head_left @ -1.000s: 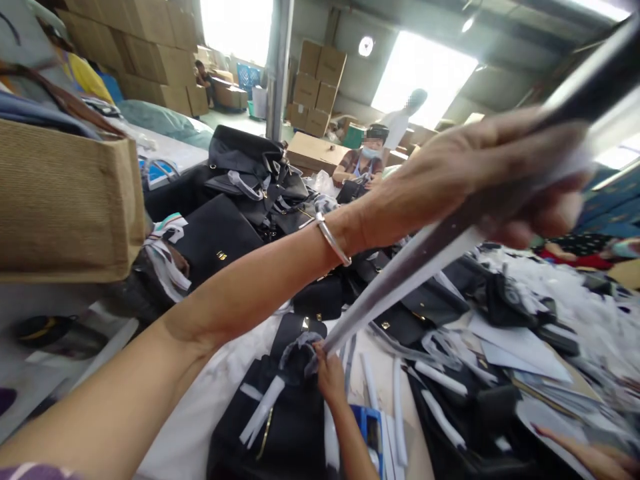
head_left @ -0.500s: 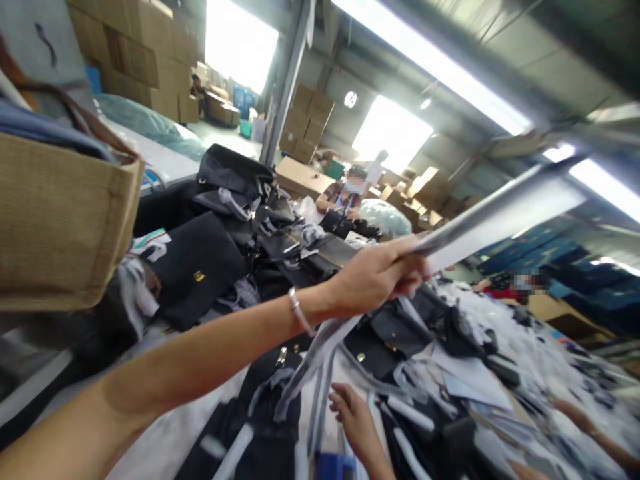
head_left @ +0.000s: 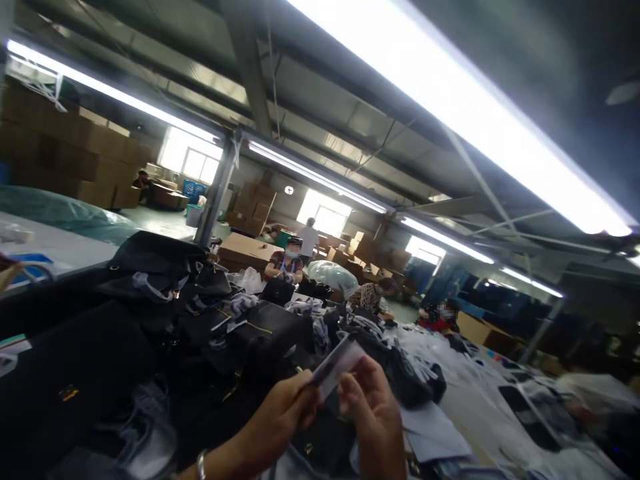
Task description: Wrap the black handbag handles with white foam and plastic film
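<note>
A pale, greyish-white strip of thin sheet material point(head_left: 339, 368) is stretched between my two hands in the head view. My left hand point(head_left: 283, 410), with a silver bangle at the wrist, pinches its lower left end between thumb and fingers. At the other end, my right hand point(head_left: 373, 407) has its fingers curled around the strip's edge. Blur hides what exactly the strip is. Beneath both hands lie black bags, one with a small gold clasp point(head_left: 309, 449). A large black bag point(head_left: 85, 373) with a gold lock rests at the left.
Black bags with pale wrapping point(head_left: 245, 303) are heaped across the table. White sheets point(head_left: 433, 430) lie to the right. Several people work farther back, one point(head_left: 285, 267) behind the heap. Cardboard boxes point(head_left: 60, 160) are stacked at the far left, near a metal post point(head_left: 217, 193).
My left hand has come down from its raised reach with the strip. My right hand has risen from low over the table and now holds the strip too. The view has tilted up.
</note>
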A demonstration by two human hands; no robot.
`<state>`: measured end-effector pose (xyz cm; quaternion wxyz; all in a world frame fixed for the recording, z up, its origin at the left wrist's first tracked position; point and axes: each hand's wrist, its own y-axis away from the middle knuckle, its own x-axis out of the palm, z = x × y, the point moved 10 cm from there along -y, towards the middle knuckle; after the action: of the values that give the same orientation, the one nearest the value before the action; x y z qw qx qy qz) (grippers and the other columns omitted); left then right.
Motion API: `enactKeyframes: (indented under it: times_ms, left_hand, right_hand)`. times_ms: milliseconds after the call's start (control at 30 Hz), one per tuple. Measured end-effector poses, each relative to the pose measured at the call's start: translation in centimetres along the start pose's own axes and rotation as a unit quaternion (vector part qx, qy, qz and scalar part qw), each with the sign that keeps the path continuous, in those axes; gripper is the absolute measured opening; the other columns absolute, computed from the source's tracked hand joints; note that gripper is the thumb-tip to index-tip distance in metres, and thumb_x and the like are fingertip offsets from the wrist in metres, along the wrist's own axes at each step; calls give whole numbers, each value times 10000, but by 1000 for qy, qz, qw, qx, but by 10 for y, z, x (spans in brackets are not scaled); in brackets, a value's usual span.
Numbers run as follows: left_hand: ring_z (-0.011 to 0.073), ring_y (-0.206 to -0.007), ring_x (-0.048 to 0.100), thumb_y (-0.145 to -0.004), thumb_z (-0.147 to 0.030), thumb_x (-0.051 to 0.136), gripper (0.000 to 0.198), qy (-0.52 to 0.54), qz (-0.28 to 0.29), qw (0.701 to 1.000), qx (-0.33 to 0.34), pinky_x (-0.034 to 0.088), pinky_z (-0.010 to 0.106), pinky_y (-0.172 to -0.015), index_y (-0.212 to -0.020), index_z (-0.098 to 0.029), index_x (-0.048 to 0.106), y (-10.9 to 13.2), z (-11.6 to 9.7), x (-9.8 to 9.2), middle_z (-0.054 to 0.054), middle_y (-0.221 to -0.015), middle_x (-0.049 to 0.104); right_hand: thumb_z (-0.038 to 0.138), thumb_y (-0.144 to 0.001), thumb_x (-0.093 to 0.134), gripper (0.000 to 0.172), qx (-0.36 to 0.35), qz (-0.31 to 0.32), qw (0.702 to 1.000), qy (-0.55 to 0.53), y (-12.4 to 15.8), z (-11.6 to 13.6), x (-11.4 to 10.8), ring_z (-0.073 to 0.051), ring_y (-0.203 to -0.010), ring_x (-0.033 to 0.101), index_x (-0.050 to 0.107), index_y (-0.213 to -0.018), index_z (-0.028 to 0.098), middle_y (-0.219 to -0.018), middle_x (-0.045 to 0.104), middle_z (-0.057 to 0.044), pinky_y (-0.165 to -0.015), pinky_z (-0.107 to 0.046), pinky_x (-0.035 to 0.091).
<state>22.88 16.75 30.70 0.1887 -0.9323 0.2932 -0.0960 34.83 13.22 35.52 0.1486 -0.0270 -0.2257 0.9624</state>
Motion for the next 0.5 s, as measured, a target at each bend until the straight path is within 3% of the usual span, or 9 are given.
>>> enactKeyframes:
  times_ms: [67, 167, 300, 500]
  left_hand:
    - [96, -547, 319, -957, -566, 395, 447, 0, 3, 1000, 5, 252, 228, -494, -820, -159, 520, 3, 1, 11, -37, -643, 407]
    - [101, -518, 373, -961, -565, 382, 447, 7, 17, 1000, 0, 297, 226, -485, -863, -156, 532, 5, -1, 24, -23, -623, 456]
    - [120, -567, 463, -973, -524, 396, 421, 1, 34, 999, 14, 384, 238, -558, -897, -146, 564, 3, -17, 37, 7, -646, 523]
    - [118, -554, 463, -986, -511, 367, 429, 4, 43, 999, 24, 381, 235, -545, -994, -138, 579, -4, -32, 49, 6, -645, 532]
  right_hand:
    - [476, -810, 694, 312, 13, 26, 1000, -5, -4, 0, -1, -97, -569, 472, 649, -943, 196, -678, 570, 29, -519, -195, 428]
    - [472, -825, 680, 283, 16, 22, 999, -24, -7, -3, -13, -94, -558, 458, 623, -815, 195, -606, 518, 49, -528, -191, 422]
    - [456, -825, 688, 274, -2, 11, 1000, -21, -12, 3, -28, -90, -537, 467, 611, -797, 194, -582, 539, 49, -513, -184, 395]
    - [448, -843, 674, 268, -26, 11, 999, -29, -17, 26, -35, -77, -512, 466, 615, -788, 192, -551, 518, 63, -511, -176, 393]
